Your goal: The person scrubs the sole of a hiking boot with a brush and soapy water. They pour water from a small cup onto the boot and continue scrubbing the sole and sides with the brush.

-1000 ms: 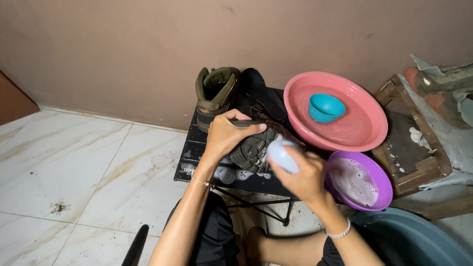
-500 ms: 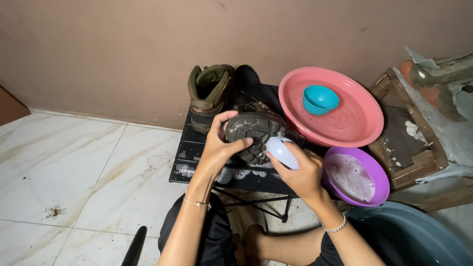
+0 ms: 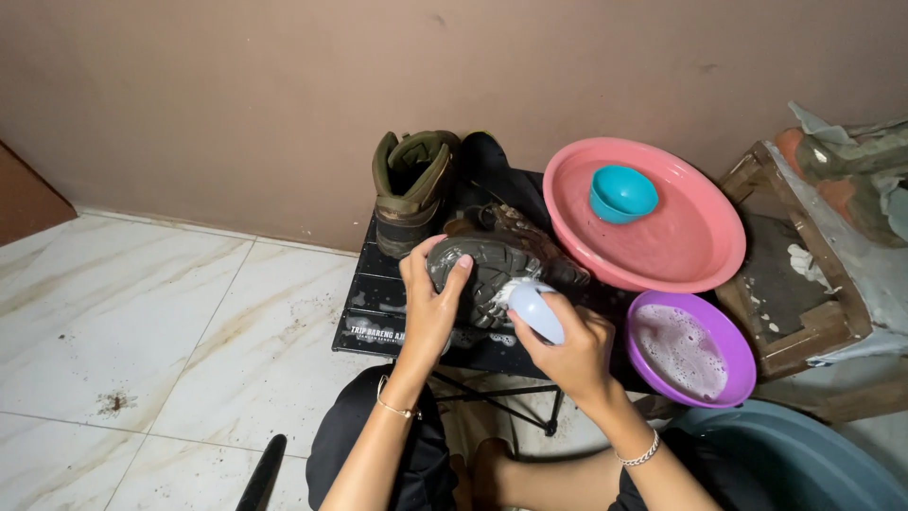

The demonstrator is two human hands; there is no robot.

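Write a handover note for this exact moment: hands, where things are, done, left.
Left hand: grips the boot, turned sole-up on the small black table.
Right hand: holds a pale brush against the sole, foam at the contact spot.
Second boot stands upright at the table's back, by the wall.
Pink basin with a teal bowl inside sits to the right; purple bowl of suds is nearest the right hand.
Done: sole is wet and partly soaped.
Left: tread looks grimy; second boot shows no foam.
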